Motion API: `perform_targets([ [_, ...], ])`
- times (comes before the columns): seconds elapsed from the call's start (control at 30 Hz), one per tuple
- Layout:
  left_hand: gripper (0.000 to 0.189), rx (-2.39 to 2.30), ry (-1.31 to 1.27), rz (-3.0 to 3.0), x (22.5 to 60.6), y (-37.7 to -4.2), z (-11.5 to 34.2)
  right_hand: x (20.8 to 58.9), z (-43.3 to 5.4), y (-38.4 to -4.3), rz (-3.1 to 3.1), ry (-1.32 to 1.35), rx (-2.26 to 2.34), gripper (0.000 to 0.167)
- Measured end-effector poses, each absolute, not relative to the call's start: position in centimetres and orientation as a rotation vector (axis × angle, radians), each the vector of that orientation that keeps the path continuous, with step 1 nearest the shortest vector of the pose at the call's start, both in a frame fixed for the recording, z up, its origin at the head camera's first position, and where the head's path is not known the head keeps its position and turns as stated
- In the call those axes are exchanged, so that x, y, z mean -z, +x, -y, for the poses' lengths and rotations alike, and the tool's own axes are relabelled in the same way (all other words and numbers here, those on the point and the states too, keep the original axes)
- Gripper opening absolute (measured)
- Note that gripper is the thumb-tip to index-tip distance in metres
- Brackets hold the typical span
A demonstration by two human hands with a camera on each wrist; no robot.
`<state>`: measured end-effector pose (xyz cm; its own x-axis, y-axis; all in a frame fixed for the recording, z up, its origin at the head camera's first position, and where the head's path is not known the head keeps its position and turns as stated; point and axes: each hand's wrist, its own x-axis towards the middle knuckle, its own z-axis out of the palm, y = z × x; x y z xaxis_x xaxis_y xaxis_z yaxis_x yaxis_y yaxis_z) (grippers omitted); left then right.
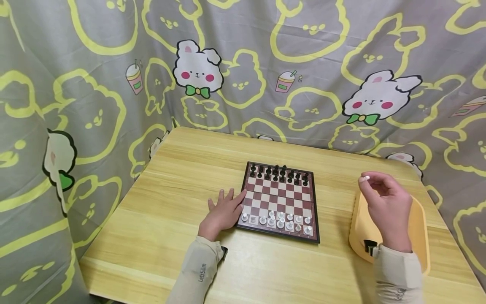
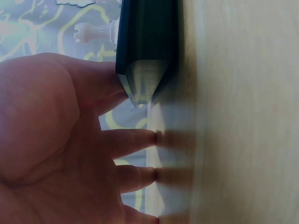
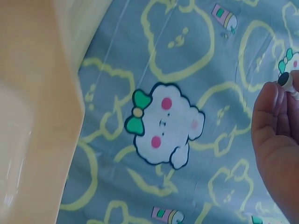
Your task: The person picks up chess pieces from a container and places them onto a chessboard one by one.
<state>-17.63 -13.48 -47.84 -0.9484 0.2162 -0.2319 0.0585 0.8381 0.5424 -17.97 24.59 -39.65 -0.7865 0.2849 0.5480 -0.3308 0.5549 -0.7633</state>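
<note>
A folding magnetic-style chessboard point(image 1: 262, 198) lies on the table, black chess pieces point(image 1: 282, 174) lined up on its far side and white chess pieces point(image 1: 280, 223) on its near side. Fingers spread, my left hand point(image 1: 222, 214) rests at the board's left edge, some fingertips on the tabletop. A white rook point(image 2: 93, 32) stands above the board's edge in the left wrist view. Over the yellow bin, my right hand point(image 1: 387, 207) pinches a small white chess piece point(image 3: 286, 80) between thumb and fingers; its dark round base shows in the right wrist view.
The yellow plastic bin point(image 1: 426, 236) stands on the right of the wooden table point(image 1: 171, 190); its contents are mostly hidden by my right arm. A grey curtain point(image 1: 243, 33) with yellow outlines and cartoon animals hangs behind and to the left.
</note>
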Motion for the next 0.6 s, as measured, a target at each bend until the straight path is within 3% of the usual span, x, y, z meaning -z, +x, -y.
perform_targets([
  [0.6, 0.052, -0.793, 0.214, -2.739, 48.1, -17.7, 13.5, 39.8, -20.1, -19.0, 2.192, 0.279, -1.211, 0.009],
])
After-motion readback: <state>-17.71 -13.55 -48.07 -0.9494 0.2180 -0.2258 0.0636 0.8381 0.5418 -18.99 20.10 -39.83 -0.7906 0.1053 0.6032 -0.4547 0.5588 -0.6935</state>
